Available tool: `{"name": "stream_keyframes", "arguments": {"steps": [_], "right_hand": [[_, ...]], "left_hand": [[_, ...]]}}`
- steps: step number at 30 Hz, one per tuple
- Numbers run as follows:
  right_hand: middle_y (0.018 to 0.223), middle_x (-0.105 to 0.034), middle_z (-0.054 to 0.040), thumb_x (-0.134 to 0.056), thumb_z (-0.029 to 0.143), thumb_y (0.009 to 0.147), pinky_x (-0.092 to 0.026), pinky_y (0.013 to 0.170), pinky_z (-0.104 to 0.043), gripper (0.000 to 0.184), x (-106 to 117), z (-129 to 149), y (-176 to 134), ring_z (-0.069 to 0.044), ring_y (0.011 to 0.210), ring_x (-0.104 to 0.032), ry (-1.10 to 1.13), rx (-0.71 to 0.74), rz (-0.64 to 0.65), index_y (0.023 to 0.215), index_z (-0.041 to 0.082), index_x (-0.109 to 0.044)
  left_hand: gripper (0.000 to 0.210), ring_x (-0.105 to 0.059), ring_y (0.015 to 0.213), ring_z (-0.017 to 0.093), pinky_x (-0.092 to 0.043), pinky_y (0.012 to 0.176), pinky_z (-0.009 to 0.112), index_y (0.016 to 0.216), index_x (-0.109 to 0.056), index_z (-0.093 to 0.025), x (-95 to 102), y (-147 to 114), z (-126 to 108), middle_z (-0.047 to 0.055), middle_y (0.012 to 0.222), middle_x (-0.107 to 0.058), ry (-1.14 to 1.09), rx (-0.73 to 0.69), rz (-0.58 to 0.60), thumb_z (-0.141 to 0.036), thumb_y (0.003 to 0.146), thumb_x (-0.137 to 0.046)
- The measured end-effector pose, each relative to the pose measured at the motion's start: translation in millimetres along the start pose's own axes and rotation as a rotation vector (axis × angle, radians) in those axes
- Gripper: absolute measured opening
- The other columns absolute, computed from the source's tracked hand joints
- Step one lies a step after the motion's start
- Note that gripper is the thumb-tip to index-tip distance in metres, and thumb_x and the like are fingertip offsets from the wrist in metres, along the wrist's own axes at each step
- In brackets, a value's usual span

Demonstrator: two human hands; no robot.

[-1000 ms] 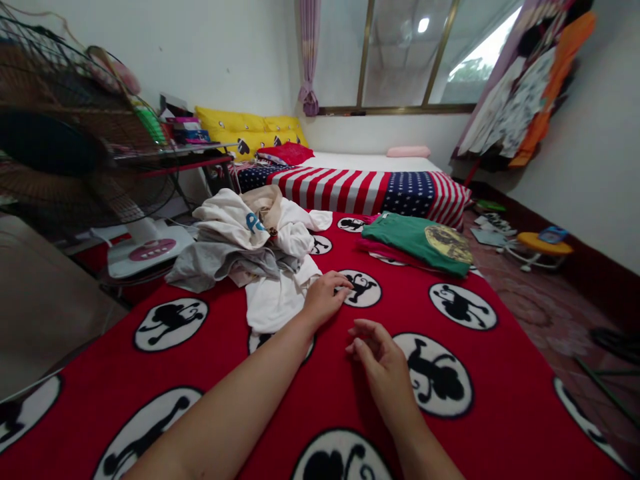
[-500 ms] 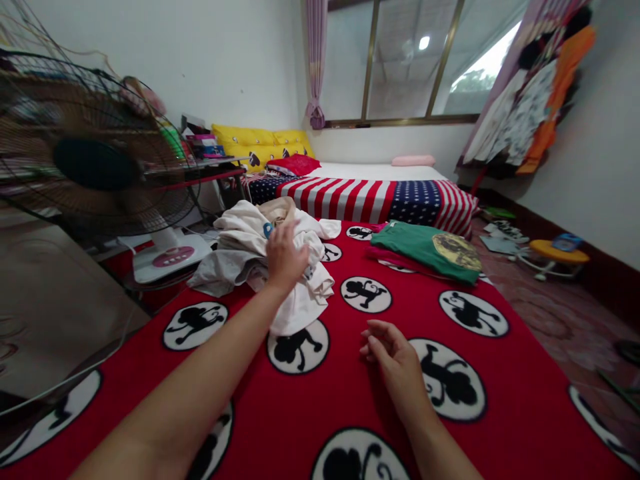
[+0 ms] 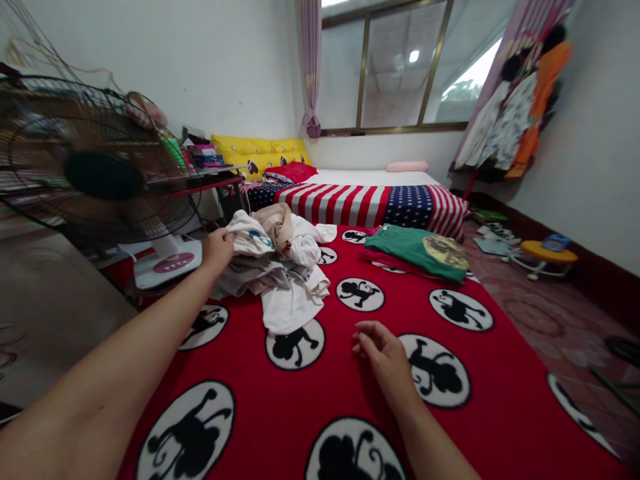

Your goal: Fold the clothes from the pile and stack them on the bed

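Observation:
My left hand (image 3: 219,248) is closed on the edge of a white garment with a blue print (image 3: 253,238), at the left side of a heap of clothes. That heap holds a beige garment (image 3: 277,225), a grey one (image 3: 265,275) and a white cloth (image 3: 293,307) spread toward me. My right hand (image 3: 381,350) rests over the red blanket (image 3: 345,380) with its fingers loosely curled and apart, holding nothing. Beyond it, to the right, lies a folded green shirt (image 3: 413,247) with a yellow print, on top of a dark pink garment (image 3: 383,260).
A standing fan (image 3: 105,177) is close on the left. Farther back are a bed with a striped, starred cover (image 3: 340,203) and yellow cushions (image 3: 235,150). To the right stand a small yellow stool (image 3: 547,252) and hanging clothes (image 3: 515,127).
My left hand has moved left from above the heap and taken hold of the white garment's edge, pulling it leftward. My right hand has stayed nearly still.

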State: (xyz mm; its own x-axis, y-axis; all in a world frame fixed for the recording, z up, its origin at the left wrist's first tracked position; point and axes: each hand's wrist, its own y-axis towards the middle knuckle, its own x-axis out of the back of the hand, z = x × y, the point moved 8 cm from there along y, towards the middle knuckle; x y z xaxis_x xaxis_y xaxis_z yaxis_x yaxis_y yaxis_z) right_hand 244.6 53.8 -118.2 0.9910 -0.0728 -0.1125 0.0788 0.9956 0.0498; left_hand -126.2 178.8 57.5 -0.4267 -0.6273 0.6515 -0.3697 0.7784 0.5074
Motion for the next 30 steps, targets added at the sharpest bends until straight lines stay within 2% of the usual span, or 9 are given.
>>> {"name": "stream_keyframes", "arguments": {"steps": [3, 6, 9, 11, 14, 18, 23, 28, 30], "right_hand": [[0.09, -0.068, -0.0046, -0.072, 0.049, 0.073, -0.048, 0.055, -0.026, 0.041, 5, 7, -1, -0.015, 0.063, -0.063, 0.096, 0.0, -0.064, 0.099, 0.019, -0.061], [0.109, -0.066, -0.0057, -0.07, 0.048, 0.076, -0.05, 0.058, -0.025, 0.045, 23, 21, 0, -0.015, 0.072, -0.066, 0.263, 0.046, -0.166, 0.111, 0.023, -0.057], [0.116, -0.064, -0.0047, -0.066, 0.053, 0.078, -0.053, 0.065, -0.028, 0.044, 61, 33, 5, -0.018, 0.085, -0.067, 0.452, 0.098, -0.297, 0.111, 0.025, -0.056], [0.11, -0.066, -0.005, -0.061, 0.059, 0.078, -0.054, 0.065, -0.03, 0.045, 94, 31, 8, -0.019, 0.085, -0.066, 0.506, 0.072, -0.42, 0.105, 0.024, -0.059], [0.102, -0.066, -0.0063, -0.06, 0.061, 0.074, -0.053, 0.061, -0.032, 0.049, 132, 17, 11, -0.02, 0.08, -0.064, 0.42, -0.039, -0.552, 0.104, 0.022, -0.059], [0.119, -0.06, -0.0108, -0.062, 0.051, 0.077, -0.052, 0.08, -0.039, 0.051, 154, 38, 2, -0.024, 0.098, -0.06, -0.07, 0.173, -0.709, 0.116, 0.02, -0.055], [0.122, -0.057, -0.0123, -0.053, 0.042, 0.087, -0.041, 0.098, -0.042, 0.038, 113, 80, -12, -0.025, 0.113, -0.053, -0.616, 0.561, -0.617, 0.118, 0.02, -0.058], [0.126, -0.056, -0.014, -0.066, 0.039, 0.075, -0.046, 0.089, -0.043, 0.065, 90, 65, -2, -0.03, 0.111, -0.055, -0.889, 0.384, -0.436, 0.134, 0.02, -0.047], [0.119, -0.06, -0.0128, -0.062, 0.039, 0.078, -0.047, 0.079, -0.04, 0.054, 94, 58, 1, -0.03, 0.102, -0.059, -0.935, 0.291, -0.424, 0.128, 0.02, -0.054]], "left_hand": [[0.025, -0.059, 0.09, 0.025, -0.046, 0.082, 0.036, 0.086, -0.062, -0.015, 19.7, -6, -71, 0.004, 0.083, -0.063, -0.185, -0.144, -0.086, -0.032, 0.092, -0.045], [0.034, -0.059, 0.081, 0.017, -0.049, 0.074, 0.029, 0.095, -0.064, -0.016, 13.4, -46, -151, 0.001, 0.086, -0.062, -0.39, -0.354, 0.037, -0.043, 0.094, -0.043], [0.037, -0.064, 0.084, 0.017, -0.053, 0.071, 0.027, 0.112, -0.064, -0.018, -16.1, -128, -219, 0.006, 0.099, -0.066, -0.687, -0.628, 0.613, -0.044, 0.087, -0.058], [0.037, -0.063, 0.102, 0.02, -0.053, 0.08, 0.027, 0.117, -0.065, -0.024, -22.5, -180, -237, 0.007, 0.116, -0.065, -0.743, -0.732, 0.858, -0.038, 0.083, -0.065], [0.031, -0.061, 0.11, 0.021, -0.052, 0.086, 0.028, 0.114, -0.068, -0.028, -32.3, -211, -227, 0.005, 0.119, -0.066, -0.691, -0.712, 0.912, -0.032, 0.084, -0.065], [0.029, -0.062, 0.106, 0.023, -0.049, 0.094, 0.036, 0.11, -0.069, -0.023, -62.1, -194, -180, 0.008, 0.114, -0.068, -0.542, -0.56, 0.609, -0.028, 0.082, -0.065], [0.056, -0.059, 0.113, 0.026, -0.045, 0.098, 0.037, 0.124, -0.061, -0.019, -114.7, -209, -144, 0.011, 0.122, -0.063, -0.387, -0.531, 0.666, -0.032, 0.071, -0.075], [0.034, -0.066, 0.088, 0.023, -0.047, 0.076, 0.029, 0.106, -0.069, -0.024, -130.6, -223, -133, 0.003, 0.096, -0.071, -0.239, -0.442, 0.717, -0.028, 0.071, -0.071], [0.02, -0.065, 0.081, 0.021, -0.045, 0.069, 0.027, 0.093, -0.071, -0.024, -132.5, -223, -133, 0.0, 0.086, -0.072, -0.267, -0.433, 0.783, -0.029, 0.074, -0.067]]}}
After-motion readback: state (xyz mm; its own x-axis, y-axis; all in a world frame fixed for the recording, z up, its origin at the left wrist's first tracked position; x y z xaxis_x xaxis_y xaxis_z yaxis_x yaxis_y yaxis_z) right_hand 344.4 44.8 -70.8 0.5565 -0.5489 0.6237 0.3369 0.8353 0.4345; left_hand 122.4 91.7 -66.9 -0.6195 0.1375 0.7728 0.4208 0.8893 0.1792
